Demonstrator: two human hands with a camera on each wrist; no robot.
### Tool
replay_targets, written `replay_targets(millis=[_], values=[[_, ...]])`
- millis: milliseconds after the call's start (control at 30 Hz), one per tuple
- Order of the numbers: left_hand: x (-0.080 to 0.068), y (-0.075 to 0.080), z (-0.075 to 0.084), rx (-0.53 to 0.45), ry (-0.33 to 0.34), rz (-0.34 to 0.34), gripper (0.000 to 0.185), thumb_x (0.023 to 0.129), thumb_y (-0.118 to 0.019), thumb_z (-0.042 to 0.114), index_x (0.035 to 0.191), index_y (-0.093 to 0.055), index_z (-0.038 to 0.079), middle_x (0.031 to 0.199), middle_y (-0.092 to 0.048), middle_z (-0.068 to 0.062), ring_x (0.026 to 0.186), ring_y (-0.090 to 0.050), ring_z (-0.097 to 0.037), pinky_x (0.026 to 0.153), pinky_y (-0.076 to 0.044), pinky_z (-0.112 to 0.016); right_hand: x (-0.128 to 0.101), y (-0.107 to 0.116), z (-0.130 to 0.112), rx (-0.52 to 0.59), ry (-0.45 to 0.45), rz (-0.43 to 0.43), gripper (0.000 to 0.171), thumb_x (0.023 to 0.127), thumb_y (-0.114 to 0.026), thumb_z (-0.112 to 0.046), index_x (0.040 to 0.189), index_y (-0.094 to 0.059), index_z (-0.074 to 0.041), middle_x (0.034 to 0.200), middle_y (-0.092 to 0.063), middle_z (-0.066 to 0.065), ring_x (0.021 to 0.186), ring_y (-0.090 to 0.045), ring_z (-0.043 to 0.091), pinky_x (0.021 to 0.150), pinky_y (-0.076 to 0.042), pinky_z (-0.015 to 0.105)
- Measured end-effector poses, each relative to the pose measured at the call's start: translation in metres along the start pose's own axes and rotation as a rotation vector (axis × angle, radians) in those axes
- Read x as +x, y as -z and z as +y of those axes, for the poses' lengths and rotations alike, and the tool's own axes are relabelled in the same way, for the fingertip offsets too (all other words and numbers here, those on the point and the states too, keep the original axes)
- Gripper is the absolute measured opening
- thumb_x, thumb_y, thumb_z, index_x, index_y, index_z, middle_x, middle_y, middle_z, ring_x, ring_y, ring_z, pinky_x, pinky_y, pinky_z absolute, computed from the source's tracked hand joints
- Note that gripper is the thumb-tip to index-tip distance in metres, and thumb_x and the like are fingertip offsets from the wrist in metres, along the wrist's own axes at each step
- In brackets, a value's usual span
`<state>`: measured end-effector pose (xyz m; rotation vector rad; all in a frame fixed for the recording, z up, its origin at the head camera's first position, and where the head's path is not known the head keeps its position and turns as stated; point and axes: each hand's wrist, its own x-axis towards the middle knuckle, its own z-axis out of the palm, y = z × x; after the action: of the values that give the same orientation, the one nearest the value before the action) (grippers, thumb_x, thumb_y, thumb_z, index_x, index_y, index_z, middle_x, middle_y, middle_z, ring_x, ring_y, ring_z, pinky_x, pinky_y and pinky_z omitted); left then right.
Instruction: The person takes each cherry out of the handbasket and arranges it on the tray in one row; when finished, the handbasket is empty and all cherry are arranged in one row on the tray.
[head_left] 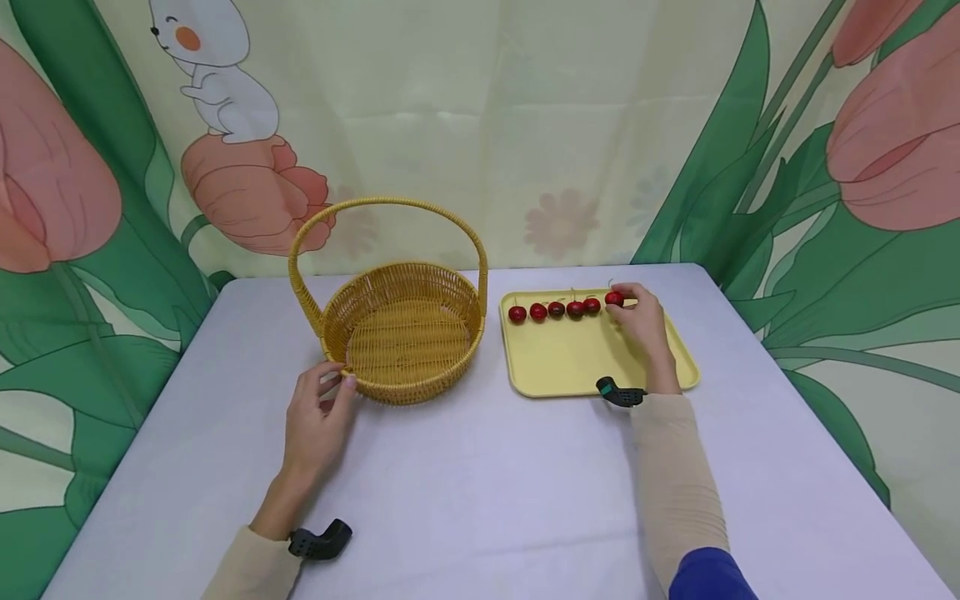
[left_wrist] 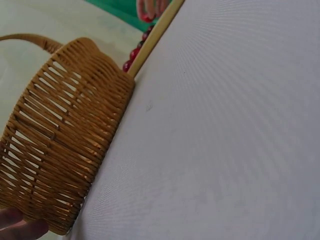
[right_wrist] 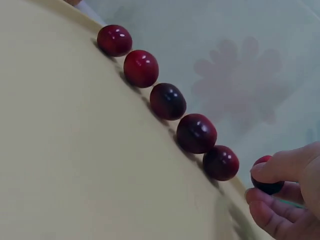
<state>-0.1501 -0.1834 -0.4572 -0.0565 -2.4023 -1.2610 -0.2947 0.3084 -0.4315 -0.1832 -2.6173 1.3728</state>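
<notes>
A cherry (head_left: 613, 298) is pinched between the thumb and fingers of my right hand (head_left: 643, 325), at the right end of a row near the back edge of the yellow tray (head_left: 570, 358). Several more cherries (right_wrist: 196, 133) line up beside it, dark red and glossy, with thin stems visible in the head view. To the left stands a round woven basket (head_left: 408, 342) with a tall arched handle, and nothing lies inside it. My left hand (head_left: 318, 417) holds the basket's front left rim; in the left wrist view only its fingertips (left_wrist: 25, 230) show against the weave.
A white cloth (head_left: 465, 500) covers the table. Behind it hangs a curtain (head_left: 450, 108) printed with tulips and a white animal. The basket's handle (head_left: 390, 200) rises high, and its right side stands close to the tray's left edge.
</notes>
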Motion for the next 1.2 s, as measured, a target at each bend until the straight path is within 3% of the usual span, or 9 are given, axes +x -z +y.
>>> replay_targets(millis=[333, 500, 600, 733, 867, 1067, 1200], values=[[-0.001, 0.001, -0.001, 0.004, -0.018, 0.013, 0.036, 0.1, -0.06, 0.026, 0.131, -0.054, 0.008, 0.133, -0.056, -0.014, 0.117, -0.065, -0.034, 0.078, -0.041, -0.004, 0.006, -0.009, 0.008, -0.083, -0.044, -0.001, 0.043, 0.098, -0.063, -0.013, 0.139, -0.055, -0.004, 0.134, -0.057, 0.023, 0.097, -0.063, 0.026, 0.066, -0.047, 0.014], [-0.001, -0.001, -0.001, 0.012, -0.014, 0.008, 0.037, 0.101, -0.06, 0.027, 0.131, -0.054, 0.008, 0.134, -0.055, -0.014, 0.118, -0.065, -0.035, 0.079, -0.043, -0.007, 0.006, -0.011, 0.009, -0.165, -0.047, -0.008, 0.045, 0.098, -0.061, -0.014, 0.141, -0.052, -0.001, 0.136, -0.056, 0.025, 0.109, -0.06, 0.036, 0.086, -0.051, 0.036], [-0.001, -0.002, 0.0, 0.026, -0.007, 0.007, 0.036, 0.101, -0.059, 0.028, 0.132, -0.054, 0.009, 0.134, -0.055, -0.014, 0.118, -0.065, -0.035, 0.08, -0.045, -0.012, 0.006, -0.012, 0.009, -0.193, -0.053, -0.02, 0.047, 0.099, -0.06, -0.015, 0.141, -0.051, 0.002, 0.137, -0.055, 0.027, 0.12, -0.054, 0.04, 0.102, -0.045, 0.049], [-0.001, -0.002, -0.001, 0.026, 0.001, 0.01, 0.036, 0.101, -0.059, 0.028, 0.131, -0.054, 0.009, 0.134, -0.055, -0.014, 0.118, -0.065, -0.034, 0.081, -0.049, -0.017, 0.007, -0.014, 0.008, -0.205, -0.056, -0.038, 0.048, 0.099, -0.06, -0.015, 0.142, -0.05, 0.004, 0.138, -0.053, 0.029, 0.131, -0.048, 0.042, 0.112, -0.038, 0.053], [-0.002, -0.002, -0.003, 0.03, -0.002, 0.018, 0.037, 0.101, -0.06, 0.028, 0.131, -0.055, 0.007, 0.134, -0.055, -0.015, 0.118, -0.065, -0.034, 0.08, -0.05, -0.019, 0.007, -0.014, 0.008, -0.204, -0.053, -0.053, 0.051, 0.099, -0.06, -0.015, 0.144, -0.047, 0.005, 0.141, -0.052, 0.03, 0.133, -0.047, 0.043, 0.113, -0.037, 0.053], [0.0, -0.004, -0.002, -0.012, -0.023, 0.029, 0.037, 0.1, -0.061, 0.026, 0.13, -0.056, 0.006, 0.134, -0.054, -0.014, 0.12, -0.062, -0.034, 0.081, -0.045, -0.009, 0.0, -0.005, 0.004, -0.16, -0.049, -0.042, 0.054, 0.1, -0.059, -0.017, 0.148, -0.042, 0.003, 0.144, -0.049, 0.03, 0.128, -0.05, 0.044, 0.106, -0.043, 0.053], [0.006, -0.003, 0.003, -0.019, -0.031, 0.051, 0.038, 0.1, -0.06, 0.026, 0.131, -0.055, 0.005, 0.134, -0.053, -0.014, 0.122, -0.059, -0.031, 0.088, -0.053, -0.032, -0.008, 0.005, -0.006, -0.141, -0.018, 0.005, 0.054, 0.101, -0.059, -0.02, 0.148, -0.044, 0.0, 0.144, -0.049, 0.028, 0.119, -0.055, 0.042, 0.098, -0.047, 0.05]])
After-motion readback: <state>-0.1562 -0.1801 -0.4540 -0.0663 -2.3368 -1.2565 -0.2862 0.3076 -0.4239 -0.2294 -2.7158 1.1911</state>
